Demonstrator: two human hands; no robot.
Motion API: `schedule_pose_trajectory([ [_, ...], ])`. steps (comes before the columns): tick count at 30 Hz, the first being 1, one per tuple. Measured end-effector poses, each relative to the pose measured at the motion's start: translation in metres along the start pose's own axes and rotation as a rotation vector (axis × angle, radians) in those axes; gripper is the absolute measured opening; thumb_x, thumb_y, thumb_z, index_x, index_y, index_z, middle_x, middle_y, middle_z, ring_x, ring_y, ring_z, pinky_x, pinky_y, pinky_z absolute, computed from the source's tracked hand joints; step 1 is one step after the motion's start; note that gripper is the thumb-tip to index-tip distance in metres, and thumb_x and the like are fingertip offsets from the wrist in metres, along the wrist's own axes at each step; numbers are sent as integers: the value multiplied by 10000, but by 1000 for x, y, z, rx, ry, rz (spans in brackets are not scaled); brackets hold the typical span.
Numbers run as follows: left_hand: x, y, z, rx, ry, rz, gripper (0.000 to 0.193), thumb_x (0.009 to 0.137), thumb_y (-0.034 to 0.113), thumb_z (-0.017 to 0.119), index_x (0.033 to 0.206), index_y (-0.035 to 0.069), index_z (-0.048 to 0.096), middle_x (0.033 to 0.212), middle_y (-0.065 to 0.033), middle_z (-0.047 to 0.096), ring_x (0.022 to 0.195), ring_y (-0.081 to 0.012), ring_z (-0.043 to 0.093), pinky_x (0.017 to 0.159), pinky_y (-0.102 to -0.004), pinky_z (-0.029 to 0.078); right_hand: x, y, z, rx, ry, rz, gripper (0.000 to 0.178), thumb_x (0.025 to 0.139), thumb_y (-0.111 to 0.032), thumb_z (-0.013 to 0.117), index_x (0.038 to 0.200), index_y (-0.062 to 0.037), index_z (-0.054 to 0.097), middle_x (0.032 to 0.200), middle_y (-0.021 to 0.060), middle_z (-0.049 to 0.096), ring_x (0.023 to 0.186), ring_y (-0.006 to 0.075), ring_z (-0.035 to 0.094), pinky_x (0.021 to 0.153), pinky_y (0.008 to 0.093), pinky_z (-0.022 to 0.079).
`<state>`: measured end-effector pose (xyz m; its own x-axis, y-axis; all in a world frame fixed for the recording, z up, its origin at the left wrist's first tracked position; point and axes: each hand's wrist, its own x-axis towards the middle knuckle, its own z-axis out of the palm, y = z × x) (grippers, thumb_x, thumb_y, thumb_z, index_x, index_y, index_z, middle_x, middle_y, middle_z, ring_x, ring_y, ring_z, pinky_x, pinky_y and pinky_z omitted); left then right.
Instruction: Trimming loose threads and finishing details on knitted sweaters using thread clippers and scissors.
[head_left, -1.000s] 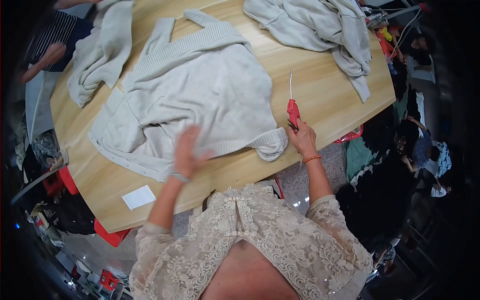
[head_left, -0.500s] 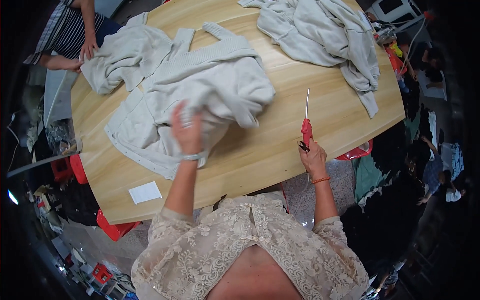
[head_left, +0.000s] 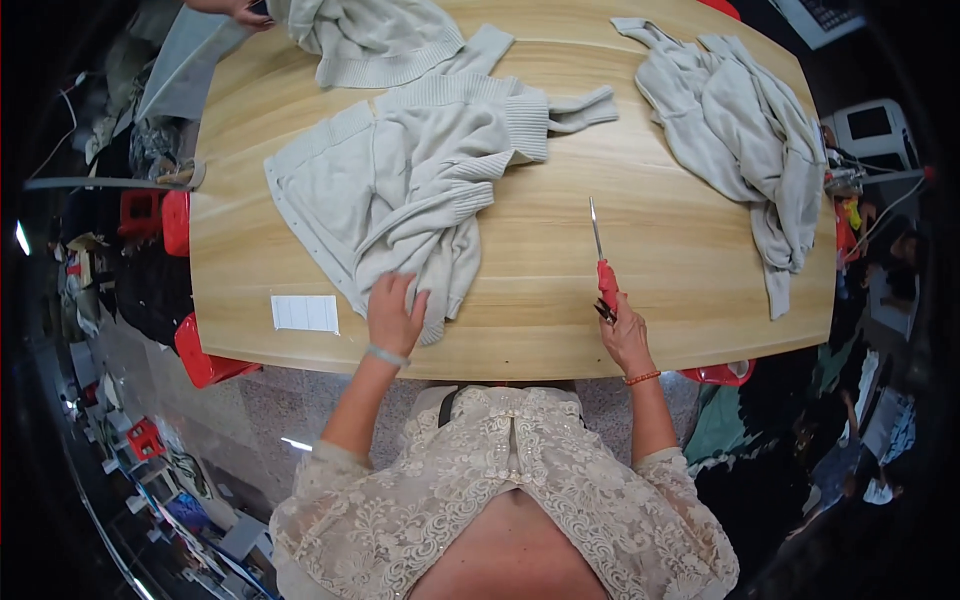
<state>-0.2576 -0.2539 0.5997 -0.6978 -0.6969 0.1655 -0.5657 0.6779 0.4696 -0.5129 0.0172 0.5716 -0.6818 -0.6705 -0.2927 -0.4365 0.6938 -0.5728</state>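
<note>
Nearest to me, low in the frame, the left hand (head_left: 395, 315) lies flat with fingers spread on the hem of the pale grey cardigan (head_left: 410, 195), pressing rather than gripping. Lower centre-right, the right hand (head_left: 627, 335) is clenched round the red handle of the scissors (head_left: 603, 260), blades closed and pointing up the frame, resting on the wood. I see the light wooden table (head_left: 560, 300) filling the middle, a small white card (head_left: 305, 313) at its lower left edge. Further up, the cardigan sits bunched at centre-left, sleeves folded over. A second grey garment (head_left: 740, 120) is heaped upper right, a third (head_left: 375, 35) at top centre, with another person's hand (head_left: 240, 10) at the top left. Red stools (head_left: 205, 360) and clutter ring the dim floor. Compared with half a second ago, the cardigan has been flipped over, and the left hand has dropped to its hem.
</note>
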Motion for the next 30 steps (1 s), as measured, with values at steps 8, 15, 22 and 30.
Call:
schedule_pose_trajectory([
  [8, 145, 14, 74, 82, -114, 170, 380, 751, 291, 700, 1044, 86, 571, 1031, -102, 562, 993, -262, 521, 806, -411, 385, 8, -24, 0, -43, -58, -35, 214, 830, -134, 587, 999, -44, 491, 732, 226, 590, 722, 435, 586, 620, 477, 450],
  [15, 133, 13, 65, 339, -447, 320, 402, 795, 158, 598, 1178, 89, 497, 984, -156, 564, 932, -321, 574, 758, -484, 446, 5, -22, -4, -19, -47, 31, 207, 822, -128, 603, 991, -42, 520, 749, 216, 600, 728, 415, 600, 622, 458, 459],
  [22, 250, 40, -5, -699, -229, 77, 506, 767, 206, 746, 1145, -33, 509, 957, -118, 631, 878, -163, 613, 750, -305, 498, 10, -20, -1, -49, -28, 42, 205, 829, -121, 594, 997, -43, 507, 730, 210, 598, 711, 420, 594, 626, 471, 462],
  [30, 222, -57, 48, -409, 3, -79, 772, 763, 222, 756, 1352, -25, 323, 1145, -157, 503, 871, -184, 541, 766, -305, 486, 12, -35, -1, -94, 20, 15, 260, 826, -57, 549, 1060, -12, 445, 952, 246, 528, 846, 448, 553, 685, 503, 455],
])
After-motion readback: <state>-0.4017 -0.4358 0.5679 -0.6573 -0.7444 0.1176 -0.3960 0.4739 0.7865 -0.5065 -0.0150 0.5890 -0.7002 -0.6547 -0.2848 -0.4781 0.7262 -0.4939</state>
